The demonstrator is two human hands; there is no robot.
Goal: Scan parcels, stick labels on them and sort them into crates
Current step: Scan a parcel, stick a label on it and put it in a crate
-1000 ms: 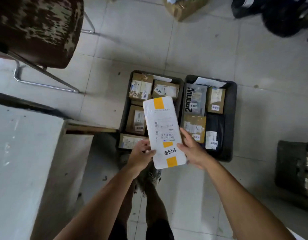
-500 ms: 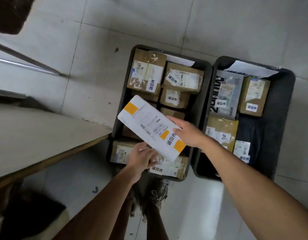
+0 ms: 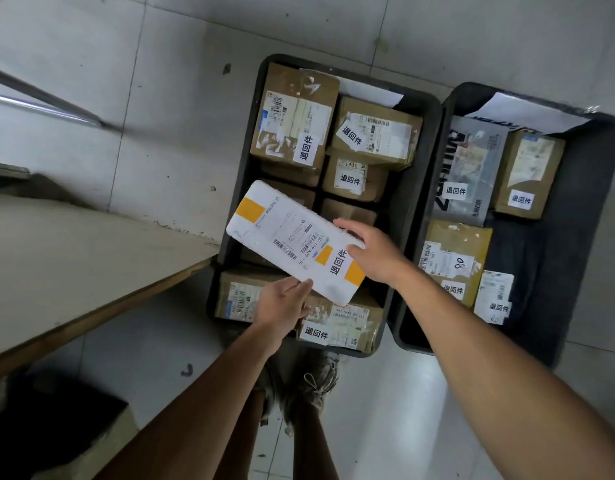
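Note:
A long white parcel (image 3: 285,237) with orange tape and a printed label lies tilted over the left black crate (image 3: 416,209). My left hand (image 3: 281,306) holds its near edge from below, thumb on top. My right hand (image 3: 371,252) grips its right end, fingers over the far edge. The left crate holds several brown labelled boxes (image 3: 295,116). The right black crate (image 3: 576,265) holds a grey bag (image 3: 472,164), brown boxes and a dark bag.
A pale table top (image 3: 74,265) with a wooden edge juts in from the left, close to the left crate. A metal chair leg (image 3: 39,98) crosses the upper left. My shoes (image 3: 313,386) stand on the tiled floor before the crates. A dark object sits at lower left.
The parcel has turned from upright to slanted and come down over the left crate. The view has moved closer to both crates, and the chair has slid out of view.

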